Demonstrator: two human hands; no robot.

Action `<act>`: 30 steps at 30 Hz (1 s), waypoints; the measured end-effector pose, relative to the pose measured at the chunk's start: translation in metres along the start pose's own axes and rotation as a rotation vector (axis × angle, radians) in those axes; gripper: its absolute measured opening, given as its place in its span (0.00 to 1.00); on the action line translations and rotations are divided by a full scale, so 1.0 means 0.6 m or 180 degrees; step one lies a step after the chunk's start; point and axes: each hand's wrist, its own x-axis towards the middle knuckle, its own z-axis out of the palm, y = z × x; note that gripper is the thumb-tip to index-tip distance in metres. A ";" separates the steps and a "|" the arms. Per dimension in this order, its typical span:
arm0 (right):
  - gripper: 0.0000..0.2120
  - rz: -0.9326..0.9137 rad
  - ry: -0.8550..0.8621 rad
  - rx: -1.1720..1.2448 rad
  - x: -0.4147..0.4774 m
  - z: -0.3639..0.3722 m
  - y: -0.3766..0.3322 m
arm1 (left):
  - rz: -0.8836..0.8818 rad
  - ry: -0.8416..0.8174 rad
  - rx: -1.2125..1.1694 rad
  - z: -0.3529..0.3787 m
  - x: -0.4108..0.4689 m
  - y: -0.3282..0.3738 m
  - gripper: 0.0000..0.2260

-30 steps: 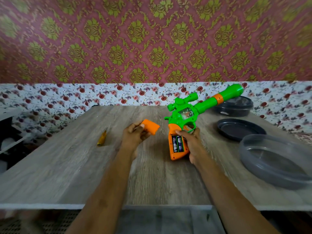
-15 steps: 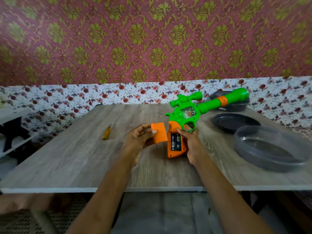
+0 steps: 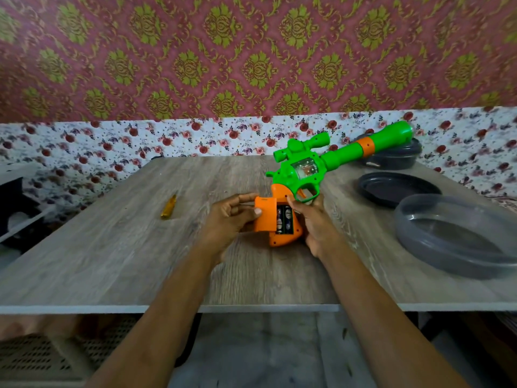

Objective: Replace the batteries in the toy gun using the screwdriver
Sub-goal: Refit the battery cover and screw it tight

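A yellow screwdriver lies alone on the table. The left hand pinches the orange cover against the toy gun grip, beside two exposed batteries. The right hand clasps the grip. Grey dishes sit at the right.

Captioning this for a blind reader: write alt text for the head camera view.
A left hand holds an orange battery cover against the handle of a green toy gun held by the right hand; two batteries show. A yellow screwdriver lies on the wooden table.
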 end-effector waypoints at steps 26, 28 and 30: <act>0.23 0.0003 -0.0494 0.0262 -0.024 0.013 -0.009 | -0.0216 -0.0102 0.0071 0.008 -0.012 0.003 0.11; 0.22 0.0005 -0.0501 0.0318 -0.023 0.015 -0.007 | -0.0313 -0.0215 0.0004 0.010 -0.011 0.002 0.11; 0.22 0.0029 -0.0467 0.0390 -0.020 0.016 -0.004 | -0.0375 -0.0341 0.0094 0.010 -0.011 0.002 0.12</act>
